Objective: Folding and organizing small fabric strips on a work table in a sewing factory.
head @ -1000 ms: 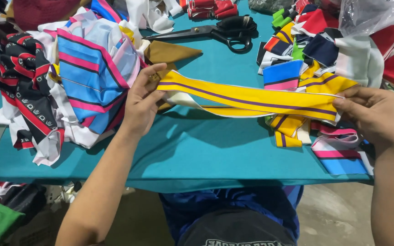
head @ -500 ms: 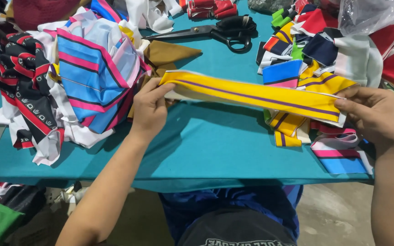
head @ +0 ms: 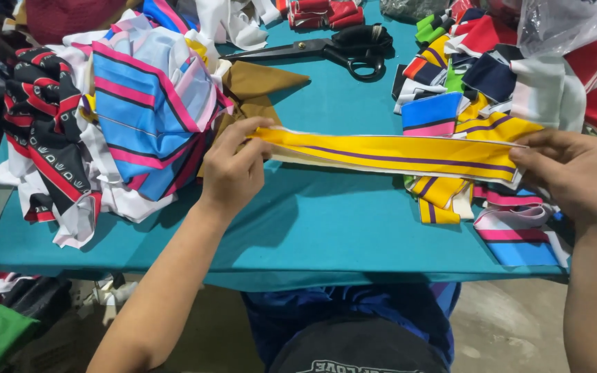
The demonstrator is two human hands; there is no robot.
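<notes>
A long yellow fabric strip with purple stripes (head: 395, 153) is stretched flat just above the teal table (head: 326, 228). My left hand (head: 233, 169) pinches its left end and my right hand (head: 568, 173) pinches its right end. Under the strip's right part lie more folded strips (head: 443, 197) in yellow, pink and blue.
A pile of blue, pink and white striped cloth (head: 146, 103) lies left, with black and red cloth (head: 50, 138) beside it. Black scissors (head: 343, 48) lie at the back. Mixed coloured strips (head: 492, 69) and a clear plastic bag (head: 568, 24) sit at the back right. A brown fabric piece (head: 257, 86) is near my left hand.
The yellow strip has been pulled straighter and flatter between my hands, and it has shifted slightly away from me. My left hand's fingers now pinch its end from above.
</notes>
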